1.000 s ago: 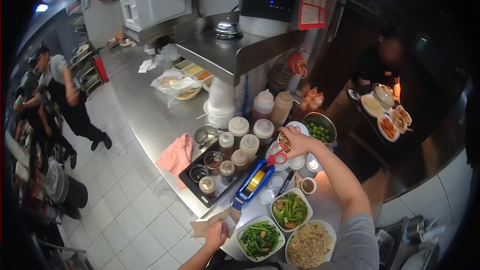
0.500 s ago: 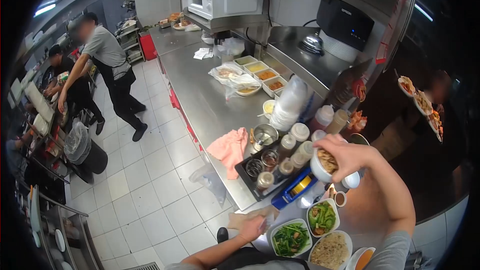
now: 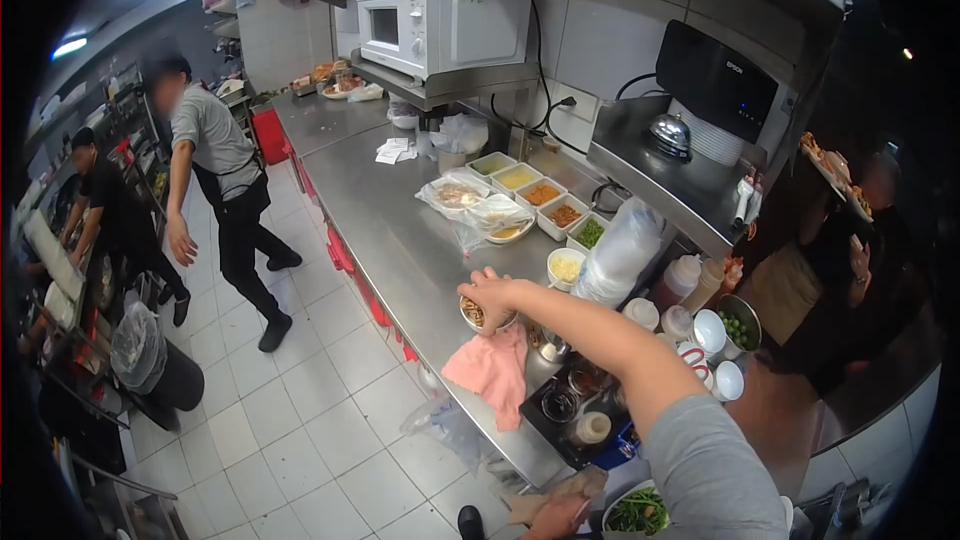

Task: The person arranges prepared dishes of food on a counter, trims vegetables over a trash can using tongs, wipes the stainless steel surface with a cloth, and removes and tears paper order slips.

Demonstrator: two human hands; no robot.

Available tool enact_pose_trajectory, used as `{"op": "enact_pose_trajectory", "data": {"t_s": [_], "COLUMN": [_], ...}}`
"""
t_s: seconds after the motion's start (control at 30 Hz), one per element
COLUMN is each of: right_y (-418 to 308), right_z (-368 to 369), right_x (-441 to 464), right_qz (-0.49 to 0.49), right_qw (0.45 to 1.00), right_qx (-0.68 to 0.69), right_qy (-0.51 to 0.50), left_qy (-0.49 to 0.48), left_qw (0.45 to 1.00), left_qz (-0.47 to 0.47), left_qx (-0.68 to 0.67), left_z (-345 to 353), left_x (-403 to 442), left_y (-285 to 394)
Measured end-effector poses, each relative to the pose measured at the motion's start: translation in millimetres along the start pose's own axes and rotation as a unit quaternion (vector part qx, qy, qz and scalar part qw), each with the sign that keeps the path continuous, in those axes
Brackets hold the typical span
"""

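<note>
My right hand (image 3: 488, 298) grips a small white bowl (image 3: 474, 314) of brown food pieces from above, fingers over its rim. The bowl is at the counter edge, beside a pink cloth (image 3: 492, 372); whether it touches the steel I cannot tell. Low in the view, my left hand (image 3: 562, 517) is closed against a tan cloth or paper (image 3: 572, 486), its fingers partly hidden. A dish of green vegetables (image 3: 637, 514) stands just right of that hand, partly covered by my right sleeve.
White tubs of toppings (image 3: 541, 192) and a bagged dish (image 3: 470, 198) stand farther back on the steel counter (image 3: 350, 170). Stacked plastic lids or cups (image 3: 622, 252) and sauce bottles (image 3: 676, 280) lie under my right arm. Two people, one nearer in grey (image 3: 222, 140), stand in the aisle left.
My right hand has carried the bowl leftward, from above the bottles to the counter beside the pink cloth. The view has turned, and the person in grey has lowered an arm.
</note>
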State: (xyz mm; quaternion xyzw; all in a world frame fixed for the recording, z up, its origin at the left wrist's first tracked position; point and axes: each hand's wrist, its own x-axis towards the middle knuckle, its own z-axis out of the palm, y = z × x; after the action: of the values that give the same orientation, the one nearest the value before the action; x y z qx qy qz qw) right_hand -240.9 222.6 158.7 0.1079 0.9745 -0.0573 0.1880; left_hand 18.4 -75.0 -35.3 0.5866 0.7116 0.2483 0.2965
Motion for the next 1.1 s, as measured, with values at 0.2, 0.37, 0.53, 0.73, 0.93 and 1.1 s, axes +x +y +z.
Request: {"op": "enact_pose_trajectory", "data": {"t_s": [0.2,0.37,0.53,0.73,0.93,1.1], "right_y": [39,27,60,168,199,222], "right_z": [21,-29,-25,123,298,306], "right_x": [30,-75,-309,-493,-476,-474], "right_qz": [0.056,-0.071,-0.108,0.343,0.507,0.509], "right_qw": [0.997,0.986,0.896,0.83,0.834,0.833], "right_qx": [0.044,0.094,0.412,0.36,0.113,0.138], "right_qy": [0.032,0.121,0.126,0.254,0.186,0.164], "left_qy": [-0.091,0.087,0.131,0.158,0.171,0.186], "left_qw": [0.996,0.971,0.973,0.978,0.977,0.976], "left_qz": [0.0,0.205,0.186,0.137,0.129,0.115], "left_qx": [0.012,-0.089,-0.043,-0.012,0.005,0.012], "left_z": [-6,-21,-10,7,11,7], "left_x": [4,0,2,-1,2,3], "left_y": [0,-8,-6,-10,-7,3]}}
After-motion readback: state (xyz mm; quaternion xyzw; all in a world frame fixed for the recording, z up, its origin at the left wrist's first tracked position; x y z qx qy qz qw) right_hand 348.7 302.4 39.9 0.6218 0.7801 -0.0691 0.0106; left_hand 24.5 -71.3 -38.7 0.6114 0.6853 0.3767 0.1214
